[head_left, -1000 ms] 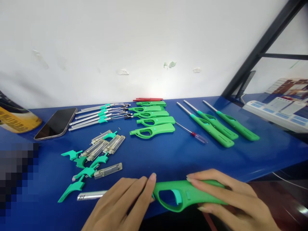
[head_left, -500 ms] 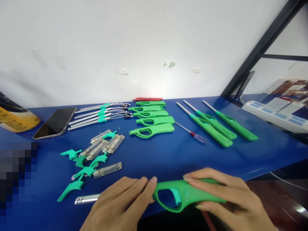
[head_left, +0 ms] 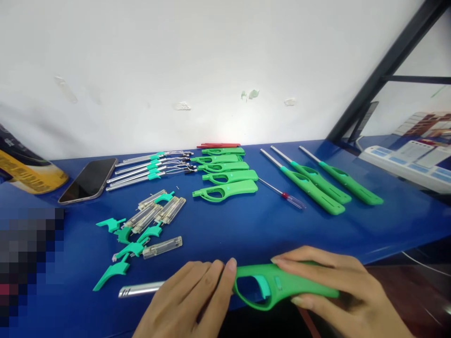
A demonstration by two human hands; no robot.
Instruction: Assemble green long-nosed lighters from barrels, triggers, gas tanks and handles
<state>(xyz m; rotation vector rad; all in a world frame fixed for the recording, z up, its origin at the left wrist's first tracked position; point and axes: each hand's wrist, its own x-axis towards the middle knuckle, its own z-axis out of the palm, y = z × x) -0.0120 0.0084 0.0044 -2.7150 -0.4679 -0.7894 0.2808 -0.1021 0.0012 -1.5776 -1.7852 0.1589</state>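
Green plastic looped handle (head_left: 289,283) lies crosswise at the blue table's (head_left: 225,227) near edge, roughly in line with the silver metal tube (head_left: 140,289) our left hand (head_left: 186,300) curls around; our right hand (head_left: 347,286) pinches its rear.

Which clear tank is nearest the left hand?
The frontmost clear tank, lying just beyond the left hand; the other clear tanks lie bunched farther back.

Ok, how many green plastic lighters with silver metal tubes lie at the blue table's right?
3: left lighter, beside the red-collared screwdriver; middle lighter, close alongside; right lighter, slightly apart. None seems hidden.
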